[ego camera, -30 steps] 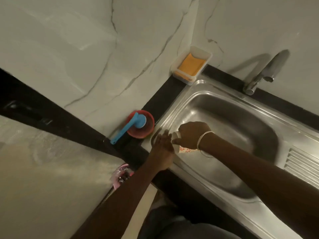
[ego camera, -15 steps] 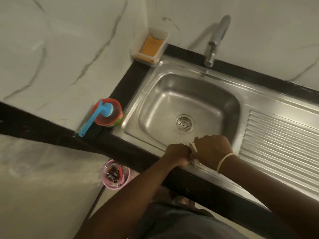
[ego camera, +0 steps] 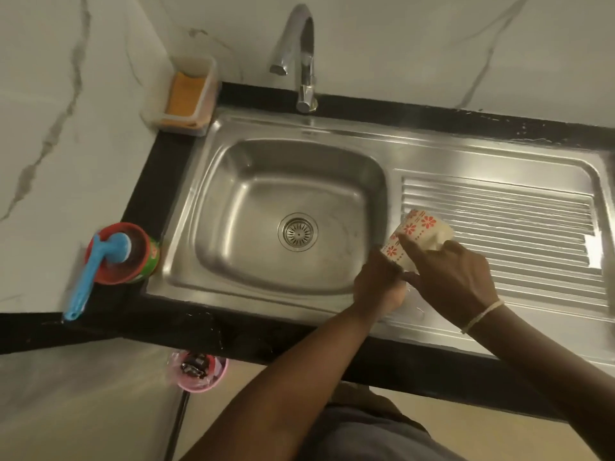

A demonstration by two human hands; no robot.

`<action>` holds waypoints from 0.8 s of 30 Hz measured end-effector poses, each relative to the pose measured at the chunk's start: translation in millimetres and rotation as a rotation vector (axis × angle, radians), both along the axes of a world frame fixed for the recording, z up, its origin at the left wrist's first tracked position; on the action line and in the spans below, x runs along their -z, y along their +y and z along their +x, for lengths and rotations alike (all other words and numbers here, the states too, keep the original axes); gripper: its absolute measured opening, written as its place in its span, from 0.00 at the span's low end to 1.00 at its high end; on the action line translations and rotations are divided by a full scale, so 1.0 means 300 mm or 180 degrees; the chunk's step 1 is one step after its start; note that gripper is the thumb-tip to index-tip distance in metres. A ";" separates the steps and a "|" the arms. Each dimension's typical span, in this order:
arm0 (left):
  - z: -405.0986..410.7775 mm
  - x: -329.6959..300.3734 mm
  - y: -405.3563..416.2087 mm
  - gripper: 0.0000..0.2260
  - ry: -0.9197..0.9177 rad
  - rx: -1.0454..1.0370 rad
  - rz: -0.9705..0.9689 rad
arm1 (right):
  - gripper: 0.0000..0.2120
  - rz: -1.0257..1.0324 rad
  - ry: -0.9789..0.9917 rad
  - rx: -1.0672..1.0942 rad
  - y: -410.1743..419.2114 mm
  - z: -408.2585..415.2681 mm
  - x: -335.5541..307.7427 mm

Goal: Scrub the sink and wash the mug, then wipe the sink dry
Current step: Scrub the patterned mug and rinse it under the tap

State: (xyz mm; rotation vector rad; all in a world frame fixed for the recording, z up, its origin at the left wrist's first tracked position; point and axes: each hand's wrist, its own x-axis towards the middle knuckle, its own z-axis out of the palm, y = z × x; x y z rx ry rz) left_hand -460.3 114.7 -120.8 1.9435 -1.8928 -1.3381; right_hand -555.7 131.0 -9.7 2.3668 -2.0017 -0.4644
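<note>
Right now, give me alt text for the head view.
Both hands, left hand and right hand, hold a flower-patterned mug tilted over the steel sink beside its ribbed drainboard. A blue brush rests on a red tub at left.

A home kitchen is shown: a steel sink point(ego camera: 466, 158) with ribbed drainer is set in a black worktop point(ego camera: 146, 181), a tap point(ego camera: 301, 61) mounted beneath marble-patterned wall tiles point(ego camera: 66, 94).

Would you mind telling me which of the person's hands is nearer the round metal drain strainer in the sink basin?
Left. The left hand is at the basin's front right corner, right of the round metal drain strainer; the right hand is farther right, over the drainboard.
</note>
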 end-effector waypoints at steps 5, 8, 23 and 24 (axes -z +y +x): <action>0.036 0.018 -0.030 0.26 0.0502 0.0145 -0.0133 | 0.35 -0.0410 -0.0513 0.0331 -0.042 -0.017 -0.011; 0.126 0.038 -0.049 0.25 0.0423 0.0561 0.0090 | 0.33 -0.0476 -0.0774 0.0578 -0.109 -0.008 -0.014; 0.609 -0.255 -0.891 0.18 0.0649 -0.0447 -0.1535 | 0.11 0.0322 -0.3451 0.2369 -0.504 0.339 0.015; 0.590 -0.283 -0.952 0.18 0.0624 -0.0261 -0.1595 | 0.11 0.0360 -0.3645 0.2515 -0.528 0.372 0.023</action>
